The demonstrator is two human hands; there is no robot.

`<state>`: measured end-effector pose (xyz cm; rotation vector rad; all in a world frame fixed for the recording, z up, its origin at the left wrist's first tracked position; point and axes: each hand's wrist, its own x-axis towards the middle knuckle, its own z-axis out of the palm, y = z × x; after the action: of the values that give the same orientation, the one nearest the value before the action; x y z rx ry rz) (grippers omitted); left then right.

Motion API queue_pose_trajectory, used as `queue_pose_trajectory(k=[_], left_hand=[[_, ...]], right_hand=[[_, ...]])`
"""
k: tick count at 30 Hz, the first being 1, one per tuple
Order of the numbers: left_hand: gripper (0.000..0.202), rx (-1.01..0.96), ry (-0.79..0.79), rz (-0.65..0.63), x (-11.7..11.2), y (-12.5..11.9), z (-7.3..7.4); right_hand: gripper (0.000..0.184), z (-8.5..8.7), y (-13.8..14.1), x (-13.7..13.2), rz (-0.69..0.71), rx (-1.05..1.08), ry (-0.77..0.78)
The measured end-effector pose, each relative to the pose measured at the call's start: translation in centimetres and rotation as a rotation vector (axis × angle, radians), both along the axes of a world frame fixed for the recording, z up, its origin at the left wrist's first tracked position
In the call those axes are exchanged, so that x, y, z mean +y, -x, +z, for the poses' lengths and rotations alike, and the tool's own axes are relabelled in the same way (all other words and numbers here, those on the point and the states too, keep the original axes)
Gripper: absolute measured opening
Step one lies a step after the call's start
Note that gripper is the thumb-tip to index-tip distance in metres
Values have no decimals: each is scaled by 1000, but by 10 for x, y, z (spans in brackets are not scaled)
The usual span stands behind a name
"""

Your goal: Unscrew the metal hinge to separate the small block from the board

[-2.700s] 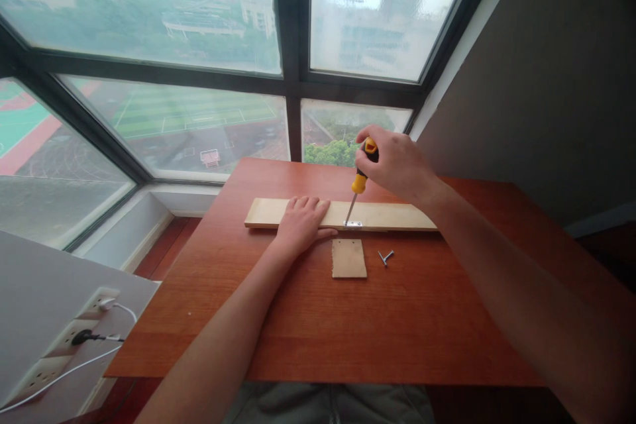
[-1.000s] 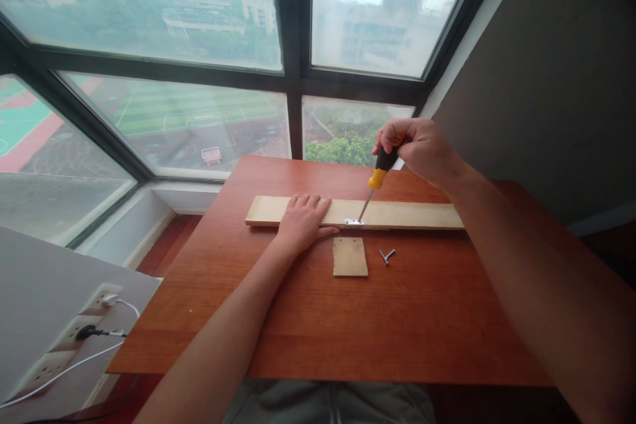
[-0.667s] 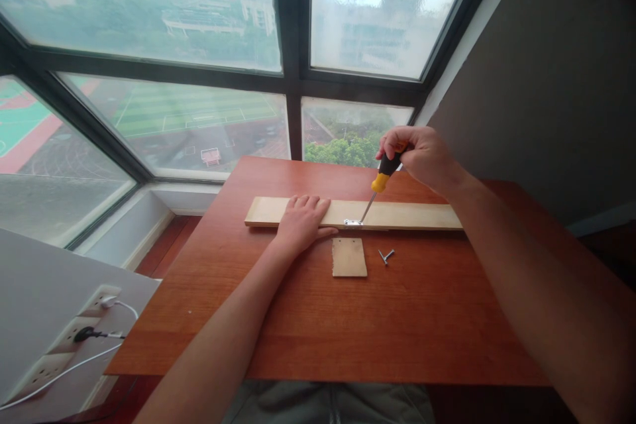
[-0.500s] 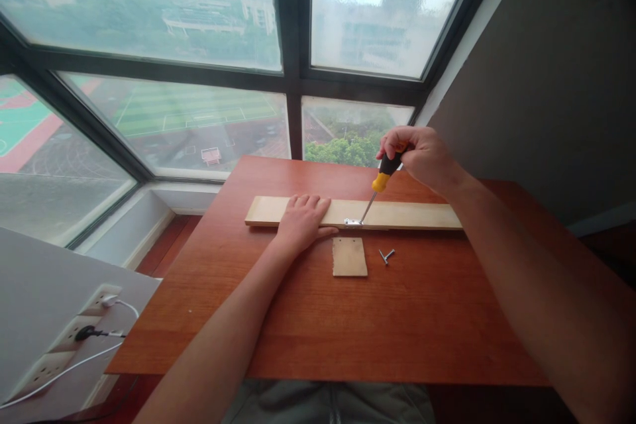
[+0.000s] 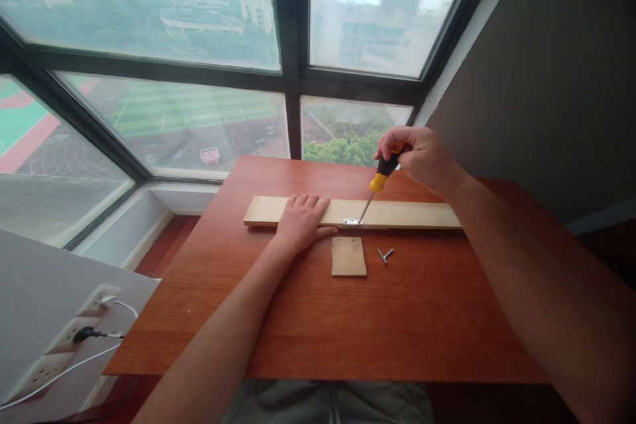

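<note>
My right hand (image 5: 415,156) is closed round the black and yellow handle of a screwdriver (image 5: 378,182). The tool leans, its tip at the right end of a small silver hinge (image 5: 352,222) on the front edge of a long pale wooden board (image 5: 397,213). Flat on the board left of the hinge rests my left hand (image 5: 303,218), fingers stretched out and thumb along the front edge. In front of the board lie a small thin wooden piece (image 5: 348,257) with two holes and a pair of screws (image 5: 385,256). Whether a screw sits under the tip is too small to tell.
All of this is on a reddish-brown wooden table (image 5: 318,331). Large windows with a dark frame (image 5: 293,126) stand behind it. Wall sockets (image 5: 77,334) with plugged-in cables are at the lower left, and a grey wall rises at the right.
Almost nothing differs. The view has shifted very slightly; both hands, the screwdriver and the board keep their places.
</note>
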<state>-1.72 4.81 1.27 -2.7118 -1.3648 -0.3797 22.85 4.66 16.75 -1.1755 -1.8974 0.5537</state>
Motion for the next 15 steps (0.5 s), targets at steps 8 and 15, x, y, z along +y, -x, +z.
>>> queue_pose_trajectory(k=[8, 15], left_hand=[[69, 2, 0, -1, 0, 0, 2], [69, 3, 0, -1, 0, -1, 2]], right_hand=[[25, -3, 1, 4, 5, -34, -50], [29, -2, 0, 4, -28, -57, -54]])
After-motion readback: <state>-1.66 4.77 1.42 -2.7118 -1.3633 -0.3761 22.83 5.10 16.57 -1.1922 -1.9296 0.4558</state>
